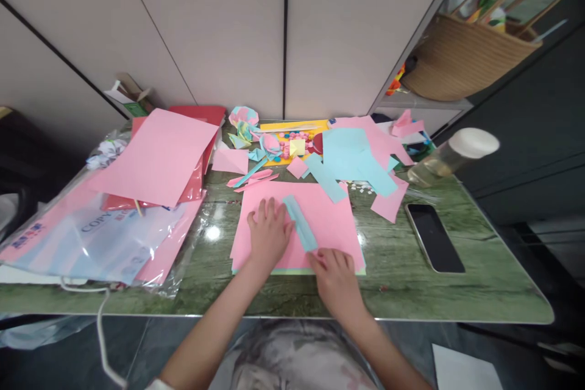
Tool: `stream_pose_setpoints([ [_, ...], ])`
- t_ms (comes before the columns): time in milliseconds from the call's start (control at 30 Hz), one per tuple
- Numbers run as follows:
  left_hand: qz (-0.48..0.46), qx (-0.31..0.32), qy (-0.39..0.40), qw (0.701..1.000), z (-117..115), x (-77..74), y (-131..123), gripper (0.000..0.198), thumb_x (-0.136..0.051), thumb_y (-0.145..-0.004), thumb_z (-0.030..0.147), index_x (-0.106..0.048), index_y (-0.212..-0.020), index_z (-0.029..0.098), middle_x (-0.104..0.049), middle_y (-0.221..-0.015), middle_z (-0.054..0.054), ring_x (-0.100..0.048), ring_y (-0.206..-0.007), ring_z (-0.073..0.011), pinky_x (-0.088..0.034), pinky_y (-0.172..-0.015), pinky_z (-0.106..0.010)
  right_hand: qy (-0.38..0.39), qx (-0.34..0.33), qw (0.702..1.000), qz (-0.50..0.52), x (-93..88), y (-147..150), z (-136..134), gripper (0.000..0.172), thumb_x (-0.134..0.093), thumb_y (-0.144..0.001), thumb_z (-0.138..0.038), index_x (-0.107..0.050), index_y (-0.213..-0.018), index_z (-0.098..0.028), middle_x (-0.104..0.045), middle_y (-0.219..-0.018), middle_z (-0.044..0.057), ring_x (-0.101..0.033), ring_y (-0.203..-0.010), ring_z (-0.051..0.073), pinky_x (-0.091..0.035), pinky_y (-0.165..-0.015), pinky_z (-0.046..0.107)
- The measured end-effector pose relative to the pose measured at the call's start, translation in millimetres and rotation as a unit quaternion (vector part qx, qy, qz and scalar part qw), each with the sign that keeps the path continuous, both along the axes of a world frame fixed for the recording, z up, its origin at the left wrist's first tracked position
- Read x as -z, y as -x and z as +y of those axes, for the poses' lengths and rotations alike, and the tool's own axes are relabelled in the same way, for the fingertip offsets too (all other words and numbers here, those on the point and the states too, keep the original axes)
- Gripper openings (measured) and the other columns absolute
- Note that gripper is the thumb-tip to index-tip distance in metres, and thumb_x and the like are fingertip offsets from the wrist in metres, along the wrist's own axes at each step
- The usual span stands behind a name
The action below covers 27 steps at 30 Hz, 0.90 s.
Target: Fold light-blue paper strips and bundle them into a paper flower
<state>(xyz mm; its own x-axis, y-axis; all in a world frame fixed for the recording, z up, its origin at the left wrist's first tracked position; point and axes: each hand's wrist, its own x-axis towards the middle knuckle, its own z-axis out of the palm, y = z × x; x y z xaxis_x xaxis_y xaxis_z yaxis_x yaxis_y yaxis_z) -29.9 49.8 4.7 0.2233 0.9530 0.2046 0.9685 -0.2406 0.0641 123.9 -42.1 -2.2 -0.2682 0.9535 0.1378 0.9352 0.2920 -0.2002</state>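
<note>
A folded light-blue paper strip [300,223] lies aslant on a stack of pink paper [337,228] in front of me. Flat on the stack, just left of the strip, rests my left hand [267,233] with its fingers spread; its thumb reaches close to the strip's edge. My right hand [336,277] is at the strip's lower end, thumb and fingers closed on it. Beyond the stack lie blue paper pieces [347,149], a small pink square [297,167] and folded paper flowers [270,144].
A phone [436,237] and a clear bottle with a white lid [450,155] stand at the right. Red and pink sheets [158,155] cover a plastic paper packet [114,231] on the left. A woven basket [470,55] sits on a shelf; cabinet panels [228,30] rise behind the table.
</note>
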Motion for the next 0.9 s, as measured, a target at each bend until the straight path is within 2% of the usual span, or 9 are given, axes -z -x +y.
stream_pose_setpoints([
  [100, 0.019, 0.091, 0.001, 0.996, 21, 5.4, -11, 0.042, -0.034, -0.085, 0.038, -0.041, -0.125, 0.026, -0.036, -0.134, -0.012, -0.026, -0.124, -0.0303, -0.024, -0.092, -0.051, 0.028, -0.060, 0.997, 0.045, -3.9, 20, -6, 0.034, -0.051, -0.078, -0.012, -0.054, -0.109, -0.024, -0.054, -0.096, 0.007, -0.042, -0.088, 0.020, -0.028, -0.074, 0.034],
  [200, 0.049, 0.230, -0.001, 0.972, 43, 5.8, -18, 0.042, -0.035, -0.085, 0.038, -0.038, -0.126, 0.031, -0.031, -0.138, -0.007, -0.021, -0.127, -0.0289, -0.020, -0.096, -0.052, 0.042, -0.104, 0.990, 0.089, -8.5, 18, 0, 0.039, -0.050, -0.077, -0.011, -0.052, -0.112, -0.028, -0.053, -0.096, 0.005, -0.043, -0.089, 0.019, -0.030, -0.074, 0.032],
  [367, 0.091, 0.456, 0.014, 0.885, 79, -3.5, -27, 0.044, -0.042, -0.082, 0.044, -0.035, -0.125, 0.040, -0.033, -0.137, -0.003, -0.020, -0.128, -0.0259, -0.018, -0.098, -0.050, -0.029, -0.026, 0.997, 0.063, -7.2, -31, 29, 0.036, -0.046, -0.079, -0.009, -0.054, -0.111, -0.024, -0.053, -0.099, 0.008, -0.043, -0.092, 0.019, -0.030, -0.077, 0.034],
  [467, 0.102, 0.546, 0.010, 0.832, 92, -11.0, -33, 0.042, -0.046, -0.080, 0.042, -0.039, -0.122, 0.039, -0.038, -0.133, -0.003, -0.025, -0.126, -0.0238, -0.020, -0.098, -0.046, -0.061, -0.015, 0.998, 0.011, -1.7, -53, 46, 0.028, -0.048, -0.081, -0.016, -0.056, -0.108, -0.024, -0.053, -0.108, 0.008, -0.040, -0.101, 0.022, -0.028, -0.082, 0.036],
  [533, 0.092, 0.578, -0.004, 0.811, 91, -14.7, -34, 0.037, -0.045, -0.082, 0.037, -0.043, -0.119, 0.036, -0.042, -0.129, -0.003, -0.030, -0.123, -0.0223, -0.024, -0.096, -0.043, -0.063, -0.029, 0.998, -0.006, 2.0, -57, 54, 0.021, -0.050, -0.082, -0.019, -0.058, -0.100, -0.023, -0.056, -0.103, 0.006, -0.041, -0.098, 0.021, -0.027, -0.083, 0.036],
  [633, 0.068, 0.539, -0.014, 0.839, 74, -13.6, -27, 0.027, -0.040, -0.086, 0.024, -0.051, -0.110, 0.026, -0.052, -0.114, -0.007, -0.040, -0.112, -0.0195, -0.033, -0.088, -0.037, -0.049, -0.041, 0.998, -0.009, 5.9, -56, 59, 0.016, -0.050, -0.082, -0.022, -0.060, -0.094, -0.023, -0.060, -0.089, 0.004, -0.044, -0.089, 0.019, -0.028, -0.081, 0.035],
  [733, 0.023, 0.423, 0.030, 0.905, 41, -2.8, -14, 0.020, -0.040, -0.085, 0.019, -0.058, -0.095, 0.018, -0.057, -0.087, -0.007, -0.050, -0.089, -0.0175, -0.039, -0.075, -0.033, -0.034, -0.034, 0.999, 0.017, 7.4, -55, 60, 0.016, -0.050, -0.083, -0.025, -0.061, -0.095, -0.024, -0.060, -0.088, 0.004, -0.044, -0.088, 0.018, -0.029, -0.080, 0.034],
  [800, -0.046, 0.336, 0.052, 0.939, 19, 6.3, -5, 0.021, -0.041, -0.085, 0.023, -0.057, -0.097, 0.017, -0.056, -0.087, -0.007, -0.050, -0.087, -0.0169, -0.041, -0.074, -0.032, -0.022, -0.021, 0.999, 0.045, 7.7, -57, 60, 0.017, -0.049, -0.083, -0.028, -0.062, -0.094, -0.025, -0.060, -0.089, 0.003, -0.045, -0.089, 0.018, -0.029, -0.079, 0.033],
  [900, -0.114, 0.273, 0.063, 0.953, -1, 17.8, 4, 0.024, -0.042, -0.084, 0.027, -0.056, -0.101, 0.018, -0.056, -0.097, -0.008, -0.049, -0.091, -0.0172, -0.042, -0.079, -0.033, -0.002, -0.001, 0.996, 0.089, 8.1, -59, 61, 0.019, -0.048, -0.083, -0.032, -0.063, -0.093, -0.026, -0.059, -0.089, 0.003, -0.046, -0.089, 0.017, -0.031, -0.077, 0.032],
])
